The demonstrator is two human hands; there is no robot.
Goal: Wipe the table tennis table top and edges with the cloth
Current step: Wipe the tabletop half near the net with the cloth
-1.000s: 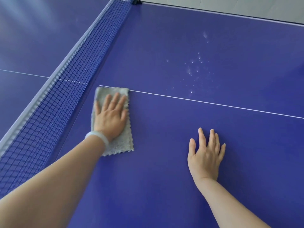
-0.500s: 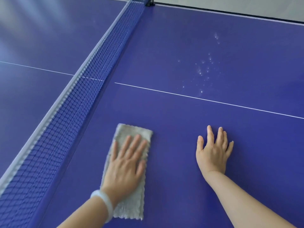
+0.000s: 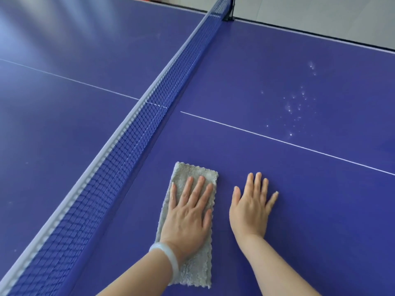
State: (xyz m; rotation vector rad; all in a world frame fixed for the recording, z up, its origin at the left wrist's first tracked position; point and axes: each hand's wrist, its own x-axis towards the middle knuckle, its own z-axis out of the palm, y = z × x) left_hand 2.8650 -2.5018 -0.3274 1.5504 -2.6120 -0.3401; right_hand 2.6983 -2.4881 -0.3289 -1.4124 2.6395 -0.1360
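Note:
A folded grey cloth lies flat on the blue table tennis table, on the near half just right of the net. My left hand presses down on the cloth with straight, spread fingers; a pale bangle sits on that wrist. My right hand rests flat on the bare table surface a little to the right of the cloth, fingers spread. A patch of small white specks marks the table beyond the white centre line.
The blue net with its white top band runs diagonally from lower left to the net post at the far edge. Beyond the table's far edge lies a pale floor. The other half of the table stretches left of the net.
My left hand has dragged the cloth from the centre line back toward me along the net. My right hand stayed flat on the table, and now lies closer to the cloth.

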